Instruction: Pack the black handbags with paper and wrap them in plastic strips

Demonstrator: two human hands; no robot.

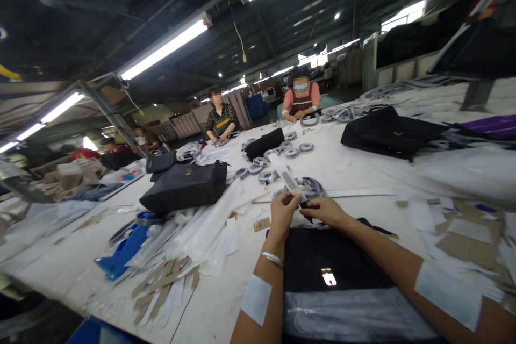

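Observation:
A black handbag point(322, 263) with a small metal clasp lies flat on the white table point(226, 301) right in front of me. Just past its far edge, my left hand point(283, 211) and my right hand point(324, 210) meet. Both pinch a narrow strap wrapped in white paper point(285, 173) that sticks up and away from me. My left wrist wears a silver bangle, and both forearms carry white patches.
Coiled wrapped straps point(278, 157) and more black bags point(185, 187) point(387, 131) lie across the table. White paper strips and cardboard scraps point(169, 282) litter the left and right. A blue tool point(124, 250) sits at left. Two people work at the far end.

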